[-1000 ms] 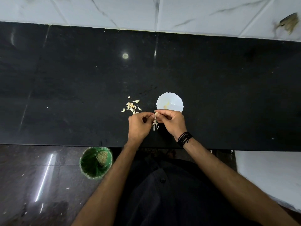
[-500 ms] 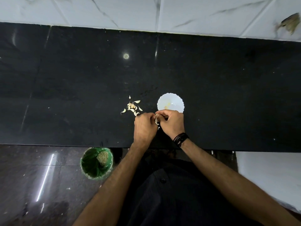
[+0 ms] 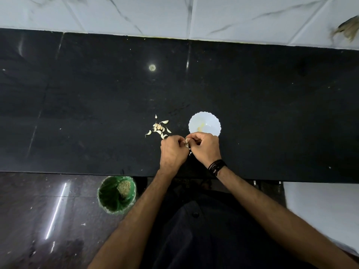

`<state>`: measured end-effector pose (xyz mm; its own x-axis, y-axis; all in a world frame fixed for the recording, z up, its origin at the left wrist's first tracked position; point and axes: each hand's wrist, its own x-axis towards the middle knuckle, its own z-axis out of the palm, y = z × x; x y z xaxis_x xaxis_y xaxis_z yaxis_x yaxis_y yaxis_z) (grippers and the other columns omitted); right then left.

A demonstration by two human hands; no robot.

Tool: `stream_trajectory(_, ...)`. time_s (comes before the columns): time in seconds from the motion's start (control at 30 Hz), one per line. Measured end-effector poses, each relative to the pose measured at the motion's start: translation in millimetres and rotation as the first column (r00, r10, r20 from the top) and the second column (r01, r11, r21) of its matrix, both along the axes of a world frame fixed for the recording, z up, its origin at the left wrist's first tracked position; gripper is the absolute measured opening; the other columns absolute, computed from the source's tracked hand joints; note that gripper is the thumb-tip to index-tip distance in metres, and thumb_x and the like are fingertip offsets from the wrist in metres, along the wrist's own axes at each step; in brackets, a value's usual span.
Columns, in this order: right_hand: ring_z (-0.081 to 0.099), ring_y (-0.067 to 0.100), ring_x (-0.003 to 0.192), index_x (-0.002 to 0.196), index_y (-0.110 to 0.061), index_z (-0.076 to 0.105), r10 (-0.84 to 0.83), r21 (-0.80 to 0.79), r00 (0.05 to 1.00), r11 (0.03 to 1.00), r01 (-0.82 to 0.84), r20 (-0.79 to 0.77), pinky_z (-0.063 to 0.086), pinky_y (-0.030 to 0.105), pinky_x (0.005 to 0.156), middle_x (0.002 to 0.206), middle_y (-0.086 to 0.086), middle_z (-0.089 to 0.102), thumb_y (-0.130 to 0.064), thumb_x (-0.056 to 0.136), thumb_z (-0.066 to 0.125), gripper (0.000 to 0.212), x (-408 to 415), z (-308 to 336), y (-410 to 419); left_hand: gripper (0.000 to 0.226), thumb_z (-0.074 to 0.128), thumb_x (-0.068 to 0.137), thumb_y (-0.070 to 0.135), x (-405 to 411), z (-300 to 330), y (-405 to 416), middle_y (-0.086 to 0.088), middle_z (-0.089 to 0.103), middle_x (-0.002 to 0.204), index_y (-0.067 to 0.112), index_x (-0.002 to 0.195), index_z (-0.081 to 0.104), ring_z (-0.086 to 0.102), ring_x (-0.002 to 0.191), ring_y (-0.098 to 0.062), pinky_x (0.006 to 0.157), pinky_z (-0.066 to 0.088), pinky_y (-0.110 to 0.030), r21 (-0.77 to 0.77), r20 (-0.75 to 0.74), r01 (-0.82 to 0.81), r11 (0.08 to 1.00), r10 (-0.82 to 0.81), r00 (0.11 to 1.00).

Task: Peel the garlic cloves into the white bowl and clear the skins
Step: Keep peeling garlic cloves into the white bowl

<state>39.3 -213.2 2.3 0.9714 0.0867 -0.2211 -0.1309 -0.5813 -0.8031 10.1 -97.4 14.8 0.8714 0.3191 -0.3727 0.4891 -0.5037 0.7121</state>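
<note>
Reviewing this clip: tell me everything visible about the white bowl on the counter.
The white bowl is small and round with a scalloped, wavy rim, and looks like smooth plastic or glazed ceramic; which one cannot be told. It stands upright on the black counter, to the right of the pile of garlic cloves. Inside shows only a small yellowish patch near the middle, too small to identify. The right hand overlaps its near rim in this view; whether they touch is unclear.
</note>
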Motion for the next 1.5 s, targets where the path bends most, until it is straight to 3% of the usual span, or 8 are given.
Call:
stream_trajectory(0.23,0.072,-0.001,0.078,0.096,-0.012,0.080,0.098,0.048,0.995,0.994,-0.097,-0.028,0.057,0.015,0.079,0.086,-0.004,0.077,-0.009,0.083,0.078,0.014,6.1,-0.2,-7.1,0.018,0.057,0.090,0.009,-2.8,-1.6,3.3,-0.002,0.074,0.083,0.009,0.093,0.075,0.063,0.072,-0.014,0.066,0.042,-0.016,-0.021,0.028,0.005,1.000,-0.004,1.000)
stream_trajectory(0.37,0.071,-0.002,0.073,0.091,-0.013,0.081,0.084,0.098,0.994,0.992,-0.077,-0.069,0.056,0.013,0.074,0.081,-0.006,0.076,-0.006,0.080,0.079,0.013,11.8,2.8,-9.2,0.016,0.059,0.093,0.009,-1.2,0.4,6.0,0.002,0.069,0.075,0.007,0.091,0.075,0.058,0.061,-0.006,0.058,0.039,-0.005,-0.028,0.070,0.019,0.999,-0.017,0.997)
stream_trajectory(0.53,0.071,0.000,0.070,0.088,-0.013,0.081,0.070,0.138,0.993,0.989,-0.056,-0.098,0.058,0.019,0.076,0.081,-0.005,0.077,-0.004,0.079,0.079,0.013,17.2,5.3,-12.3,0.016,0.061,0.094,0.012,2.7,1.5,6.8,0.005,0.065,0.070,0.007,0.089,0.075,0.057,0.060,-0.011,0.058,0.040,-0.012,-0.031,0.073,0.032,0.999,-0.030,0.997)
stream_trajectory(0.77,0.075,0.014,0.079,0.087,-0.013,0.081,0.004,0.211,0.985,0.977,0.033,-0.172,0.062,0.035,0.083,0.083,-0.001,0.078,-0.002,0.078,0.080,0.014,14.8,2.0,-14.8,0.017,0.062,0.093,0.015,6.1,0.1,5.1,0.001,0.068,0.074,0.006,0.087,0.074,0.060,0.066,-0.013,0.057,0.039,-0.007,-0.024,0.043,0.048,0.999,-0.047,0.998)
stream_trajectory(0.9,0.074,0.011,0.078,0.086,-0.015,0.082,-0.061,0.230,0.983,0.968,0.100,-0.172,0.061,0.030,0.082,0.080,-0.004,0.078,-0.005,0.077,0.080,0.013,10.1,-1.5,-13.5,0.015,0.063,0.092,0.015,7.2,1.1,5.8,0.003,0.067,0.072,0.007,0.084,0.073,0.056,0.060,-0.006,0.056,0.038,-0.004,-0.017,0.055,0.061,0.998,-0.060,0.997)
stream_trajectory(1.0,0.076,0.021,0.081,0.082,-0.019,0.081,-0.094,0.323,0.956,0.928,0.185,-0.277,0.062,0.035,0.082,0.081,0.003,0.078,-0.004,0.079,0.079,0.016,9.6,-2.0,-14.0,0.015,0.065,0.091,0.017,5.0,0.3,7.4,0.004,0.068,0.070,0.008,0.081,0.072,0.057,0.060,-0.006,0.057,0.040,-0.007,-0.030,0.085,0.077,0.997,-0.074,0.994)
stream_trajectory(1.23,0.071,0.015,0.074,0.095,-0.005,0.076,-0.016,0.538,0.891,0.792,0.288,-0.454,0.062,0.028,0.077,0.085,0.008,0.075,0.003,0.089,0.070,0.012,17.5,7.3,-14.8,0.011,0.064,0.095,0.017,2.0,-3.6,12.8,0.006,0.069,0.080,0.011,0.090,0.071,0.060,0.069,-0.009,0.068,0.047,-0.021,-0.022,0.195,0.134,0.991,-0.128,0.972)
stream_trajectory(1.5,0.072,0.018,0.082,0.110,-0.002,0.074,0.029,0.532,0.912,0.820,0.212,-0.409,0.060,0.026,0.079,0.094,0.014,0.076,-0.002,0.089,0.072,0.021,11.4,3.3,-12.5,0.008,0.060,0.096,0.012,-0.1,-9.4,14.5,0.003,0.064,0.087,0.011,0.093,0.067,0.055,0.074,-0.006,0.065,0.038,-0.007,0.024,0.208,0.157,0.987,-0.159,0.965)
